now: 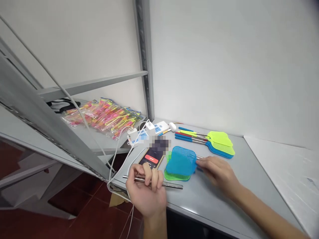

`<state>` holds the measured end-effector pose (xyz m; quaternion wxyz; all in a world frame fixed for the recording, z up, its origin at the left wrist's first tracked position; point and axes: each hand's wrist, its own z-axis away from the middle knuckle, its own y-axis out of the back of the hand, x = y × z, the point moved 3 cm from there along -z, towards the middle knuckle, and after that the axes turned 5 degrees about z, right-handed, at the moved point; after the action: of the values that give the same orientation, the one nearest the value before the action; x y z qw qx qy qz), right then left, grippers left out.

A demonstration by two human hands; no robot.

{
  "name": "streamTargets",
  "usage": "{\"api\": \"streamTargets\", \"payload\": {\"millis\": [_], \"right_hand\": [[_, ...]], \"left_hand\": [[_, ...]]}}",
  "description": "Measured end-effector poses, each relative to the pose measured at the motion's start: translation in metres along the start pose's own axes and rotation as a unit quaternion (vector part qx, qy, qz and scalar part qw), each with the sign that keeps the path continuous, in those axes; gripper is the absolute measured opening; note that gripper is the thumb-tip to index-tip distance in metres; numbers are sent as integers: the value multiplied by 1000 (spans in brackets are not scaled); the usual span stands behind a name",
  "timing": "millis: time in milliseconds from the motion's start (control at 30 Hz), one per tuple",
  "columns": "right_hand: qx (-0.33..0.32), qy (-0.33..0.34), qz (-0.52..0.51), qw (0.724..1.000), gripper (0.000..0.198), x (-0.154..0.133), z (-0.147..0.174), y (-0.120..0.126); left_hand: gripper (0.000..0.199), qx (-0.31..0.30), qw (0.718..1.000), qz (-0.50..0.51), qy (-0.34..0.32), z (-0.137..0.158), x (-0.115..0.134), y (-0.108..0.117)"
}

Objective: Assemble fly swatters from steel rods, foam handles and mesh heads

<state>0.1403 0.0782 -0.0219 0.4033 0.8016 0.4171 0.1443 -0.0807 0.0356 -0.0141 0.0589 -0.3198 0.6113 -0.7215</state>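
My left hand [147, 194] is turned palm up at the front edge of the table, its fingers curled round a thin shiny metal rod [173, 186]. My right hand [218, 171] pinches the right side of a blue fly swatter head [181, 162]; its fingertips partly hide the join there. Under the blue head lies a green fly swatter head [178, 177], mostly covered. Behind my right hand, a short piece of metal shaft shows. Farther back rests a stack of fly swatters with yellow heads [220, 138] and blue heads [221, 151], their coloured handles [184, 135] pointing left.
A phone [154, 156] lies left of the swatters. Behind it are power strips [159, 127] with white chargers [150, 128] and loose cables. Bagged colourful items [104, 116] fill a shelf beyond a grey metal post [57, 126]. A white sheet [281, 172] covers the right side.
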Motion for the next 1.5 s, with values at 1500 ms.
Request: {"api": "streamTargets", "payload": {"millis": [1500], "right_hand": [[-104,4,-53,993,18,-30,4,0]], "left_hand": [[43,-74,988,76,108,41,-58,-21]]}}
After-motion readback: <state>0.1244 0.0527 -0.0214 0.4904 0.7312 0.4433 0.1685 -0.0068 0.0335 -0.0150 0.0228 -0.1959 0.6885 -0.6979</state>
